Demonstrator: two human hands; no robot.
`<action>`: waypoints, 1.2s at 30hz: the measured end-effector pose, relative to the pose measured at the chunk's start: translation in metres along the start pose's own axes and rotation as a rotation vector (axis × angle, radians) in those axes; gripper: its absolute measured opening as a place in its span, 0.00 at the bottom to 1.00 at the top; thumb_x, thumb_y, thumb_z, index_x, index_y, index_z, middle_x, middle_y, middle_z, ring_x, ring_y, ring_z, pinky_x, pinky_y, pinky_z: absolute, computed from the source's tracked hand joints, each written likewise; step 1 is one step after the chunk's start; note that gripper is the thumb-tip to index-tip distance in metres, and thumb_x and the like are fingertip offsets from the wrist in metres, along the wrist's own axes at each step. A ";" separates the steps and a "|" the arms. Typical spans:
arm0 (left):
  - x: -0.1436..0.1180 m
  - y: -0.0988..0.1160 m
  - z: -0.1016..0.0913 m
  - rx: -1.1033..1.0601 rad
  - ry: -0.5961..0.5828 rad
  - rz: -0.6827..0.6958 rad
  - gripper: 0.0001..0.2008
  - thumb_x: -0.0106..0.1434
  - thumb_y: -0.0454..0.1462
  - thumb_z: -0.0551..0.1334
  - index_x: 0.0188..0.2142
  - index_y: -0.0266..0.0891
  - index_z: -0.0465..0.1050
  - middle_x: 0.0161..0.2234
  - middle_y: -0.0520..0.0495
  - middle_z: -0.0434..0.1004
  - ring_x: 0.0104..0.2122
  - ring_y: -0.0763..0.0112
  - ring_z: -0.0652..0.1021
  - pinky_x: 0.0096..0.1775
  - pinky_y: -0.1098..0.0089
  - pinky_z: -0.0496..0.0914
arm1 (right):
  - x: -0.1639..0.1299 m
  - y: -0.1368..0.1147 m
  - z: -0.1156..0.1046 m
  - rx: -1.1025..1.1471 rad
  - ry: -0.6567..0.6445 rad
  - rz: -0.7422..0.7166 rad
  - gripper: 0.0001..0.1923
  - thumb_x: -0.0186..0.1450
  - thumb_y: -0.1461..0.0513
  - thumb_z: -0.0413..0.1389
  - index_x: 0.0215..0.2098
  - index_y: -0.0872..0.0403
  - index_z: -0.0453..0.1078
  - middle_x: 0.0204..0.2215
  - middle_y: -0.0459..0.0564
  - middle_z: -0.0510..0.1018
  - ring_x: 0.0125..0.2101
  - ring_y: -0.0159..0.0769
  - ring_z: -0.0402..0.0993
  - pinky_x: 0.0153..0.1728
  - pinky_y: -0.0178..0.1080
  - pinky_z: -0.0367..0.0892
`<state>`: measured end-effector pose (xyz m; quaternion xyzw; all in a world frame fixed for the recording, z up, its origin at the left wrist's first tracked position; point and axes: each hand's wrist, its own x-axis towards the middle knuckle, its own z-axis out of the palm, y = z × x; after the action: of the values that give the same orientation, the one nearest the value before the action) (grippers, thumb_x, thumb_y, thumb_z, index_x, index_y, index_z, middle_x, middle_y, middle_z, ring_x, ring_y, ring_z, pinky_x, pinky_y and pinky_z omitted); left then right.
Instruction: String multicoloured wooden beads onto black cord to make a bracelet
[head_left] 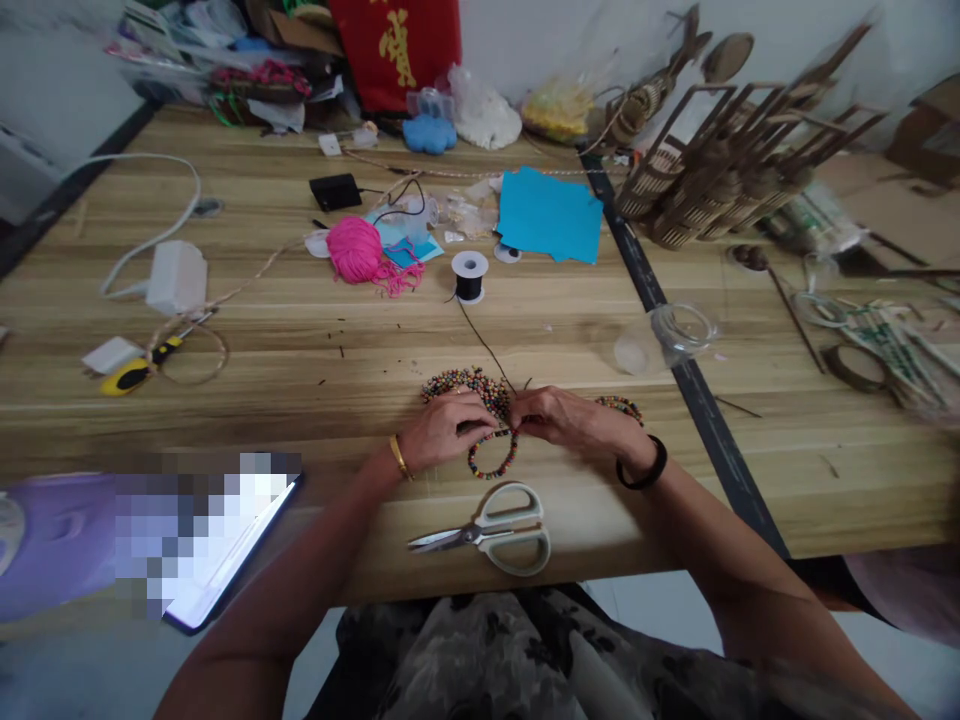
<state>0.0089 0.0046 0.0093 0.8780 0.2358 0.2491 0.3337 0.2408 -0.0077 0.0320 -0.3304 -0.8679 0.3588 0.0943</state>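
Observation:
A ring of small multicoloured beads, a beaded bracelet (491,476), lies on the wooden table between my hands. My left hand (442,430) is closed at the ring's upper left, thumb and fingers pinching its top edge. My right hand (551,415) pinches the thin black cord (484,340) at the ring's upper right. This cord runs back to a white spool (470,264) wound with black cord. Loose beads (469,380) are heaped just beyond my fingers, partly hidden by my left hand. Another beaded strand (621,405) shows behind my right wrist. White-handled scissors (480,533) lie open in front.
A lit phone (232,545) lies at left. Farther back are pink yarn (355,250), blue sheets (551,215), a yellow cutter (127,376) and a white adapter (177,278). Clear plastic cups (634,352) and brown wooden holders (675,200) stand right. A dark strip (697,390) crosses the tabletop.

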 end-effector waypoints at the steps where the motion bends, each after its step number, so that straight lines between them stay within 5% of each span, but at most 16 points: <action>1: 0.000 0.000 0.001 0.039 -0.031 0.015 0.07 0.65 0.34 0.60 0.35 0.36 0.78 0.32 0.45 0.79 0.35 0.69 0.75 0.43 0.66 0.68 | 0.000 0.000 0.000 0.008 0.009 0.001 0.08 0.67 0.70 0.52 0.32 0.57 0.71 0.29 0.49 0.75 0.31 0.31 0.70 0.35 0.34 0.62; 12: -0.004 0.002 0.005 0.338 -0.138 0.084 0.11 0.68 0.35 0.56 0.40 0.38 0.78 0.36 0.44 0.75 0.42 0.64 0.69 0.46 0.65 0.67 | 0.001 0.007 0.001 0.031 0.031 0.020 0.05 0.65 0.69 0.54 0.33 0.58 0.71 0.30 0.49 0.76 0.31 0.32 0.70 0.35 0.34 0.63; 36: -0.002 -0.003 0.009 0.266 -0.081 0.106 0.09 0.66 0.35 0.59 0.38 0.38 0.79 0.34 0.44 0.74 0.43 0.63 0.68 0.49 0.61 0.66 | 0.001 0.014 0.003 0.076 0.028 -0.023 0.06 0.67 0.68 0.53 0.35 0.58 0.72 0.33 0.50 0.76 0.34 0.33 0.72 0.38 0.34 0.65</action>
<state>0.0116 0.0016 0.0008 0.9350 0.2064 0.1973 0.2101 0.2458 -0.0020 0.0204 -0.3216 -0.8561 0.3855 0.1232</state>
